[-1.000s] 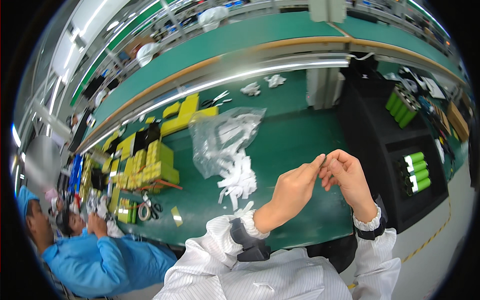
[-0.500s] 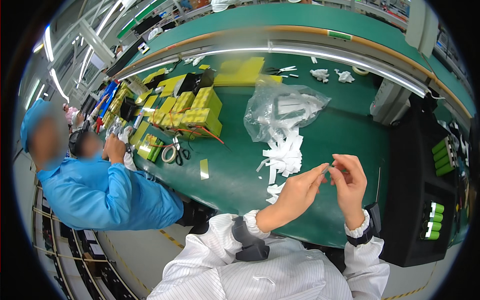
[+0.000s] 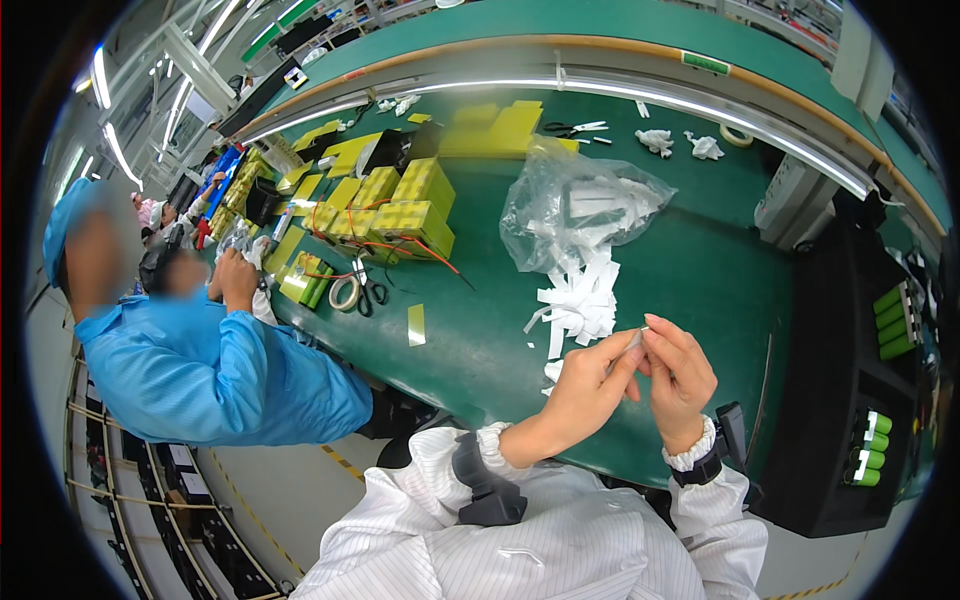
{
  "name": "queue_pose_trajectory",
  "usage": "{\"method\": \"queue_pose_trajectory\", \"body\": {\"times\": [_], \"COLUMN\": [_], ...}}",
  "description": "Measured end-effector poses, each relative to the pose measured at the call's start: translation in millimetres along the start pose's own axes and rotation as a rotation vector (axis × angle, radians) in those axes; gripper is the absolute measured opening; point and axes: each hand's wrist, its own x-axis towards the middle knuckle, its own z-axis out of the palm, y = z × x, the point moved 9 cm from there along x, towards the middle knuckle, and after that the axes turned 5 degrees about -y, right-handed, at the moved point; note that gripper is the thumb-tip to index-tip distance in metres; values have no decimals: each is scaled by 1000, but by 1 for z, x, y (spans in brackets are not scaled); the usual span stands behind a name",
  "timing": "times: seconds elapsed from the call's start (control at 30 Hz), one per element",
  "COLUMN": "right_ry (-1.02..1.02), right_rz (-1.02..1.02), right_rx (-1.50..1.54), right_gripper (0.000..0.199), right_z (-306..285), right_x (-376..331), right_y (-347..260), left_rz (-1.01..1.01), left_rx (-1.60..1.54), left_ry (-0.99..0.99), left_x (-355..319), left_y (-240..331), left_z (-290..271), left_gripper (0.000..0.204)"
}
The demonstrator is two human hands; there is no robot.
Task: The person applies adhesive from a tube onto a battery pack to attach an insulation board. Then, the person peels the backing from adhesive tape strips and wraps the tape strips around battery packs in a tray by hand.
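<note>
My left hand (image 3: 588, 388) and my right hand (image 3: 680, 376) meet over the near edge of the bench, fingertips pinched together. Between them is a small, thin, whitish-grey strip (image 3: 635, 341), mostly covered by the fingers; its exact kind is hard to make out. Just beyond my hands lies a loose pile of white strips (image 3: 585, 305). Those strips spill from a clear plastic bag (image 3: 530, 225), which holds more of them. Some strips by my left hand are partly hidden behind it.
Yellow-wrapped battery packs (image 3: 425, 220) with red wires stand left of the bag. Scissors (image 3: 372, 293), a tape roll (image 3: 344, 293) and a yellowish sheet (image 3: 416, 325) lie nearer. A black shelf unit (image 3: 815, 400) holds green cells (image 3: 872, 447) at right. A person in blue (image 3: 220, 385) works at left.
My two hands have drawn closer together around the small strip, the right fingers now folded in more. The whole view has shifted slightly.
</note>
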Motion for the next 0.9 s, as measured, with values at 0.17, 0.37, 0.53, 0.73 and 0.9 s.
{"method": "queue_pose_trajectory", "body": {"times": [0.17, 0.37, 0.53, 0.73, 0.9], "right_ry": [10, 6, 12, -6, -22], "right_rz": [48, 73, 40, 15, 149], "right_rx": [77, 122, 54, 6, 138], "right_gripper": [21, 19, 19, 18, 12], "right_z": [0, -5, -6, 2, 8], "right_x": [-1, 6, 5, 1, -10], "right_y": [2, 4, 5, 2, 17], "left_rz": [-11, 13, 2, 39, 69], "left_rx": [-1, 78, 31, -5, -12], "left_ry": [-2, -16, -47, -29, -39], "left_x": [-2, -2, 3, -4, -8], "left_y": [2, 5, 2, -2, -2], "left_z": [-1, 1, 2, -5, -4], "left_gripper": [25, 25, 25, 21, 19]}}
